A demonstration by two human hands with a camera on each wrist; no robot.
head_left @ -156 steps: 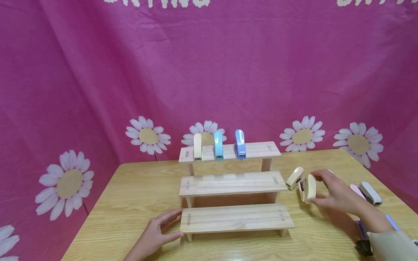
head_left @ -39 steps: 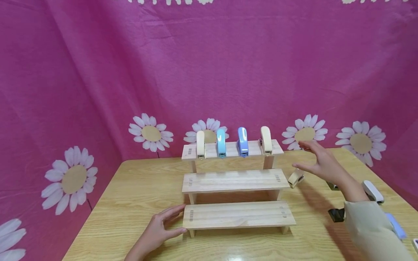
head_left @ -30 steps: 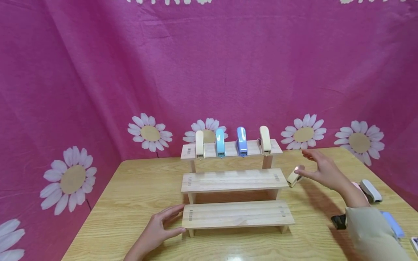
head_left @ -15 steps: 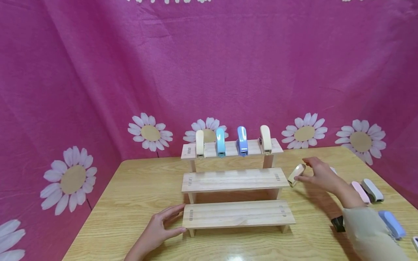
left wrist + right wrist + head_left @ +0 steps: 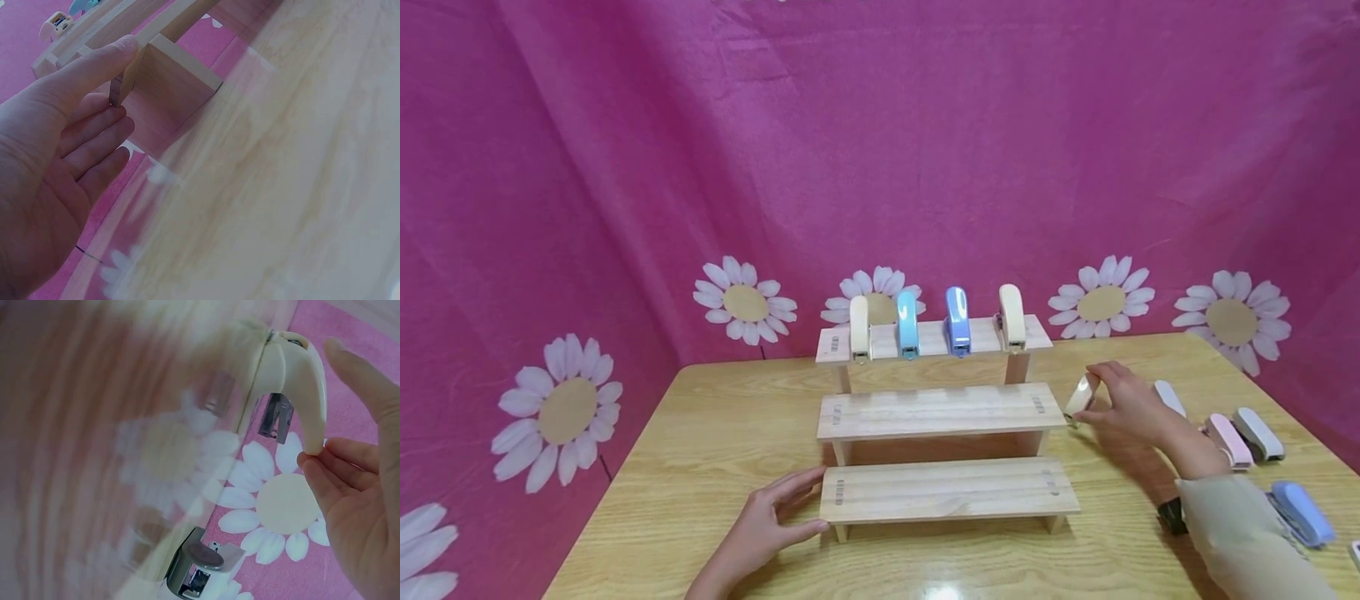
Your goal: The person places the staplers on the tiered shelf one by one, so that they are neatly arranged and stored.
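A three-tier wooden stand stands mid-table. My left hand holds the left end of its lowest board, thumb at the front corner, index finger at the back one; in the left wrist view the other fingers hang loosely curled below. Right of the stand, my right hand pinches a cream stapler between thumb and fingers, low over the table. The right wrist view shows this stapler with its arm spread from its metal magazine and fingertips at the arm's tip.
Along the top tier stand a cream stapler, a teal one, a blue one and another cream one. Pink, grey-white and periwinkle staplers lie at the right, and a black object by the sleeve.
A second cream stapler went from the right hand to the top tier's right end. The right hand then came down to the remaining cream stapler and took hold of it. Left hand unchanged.
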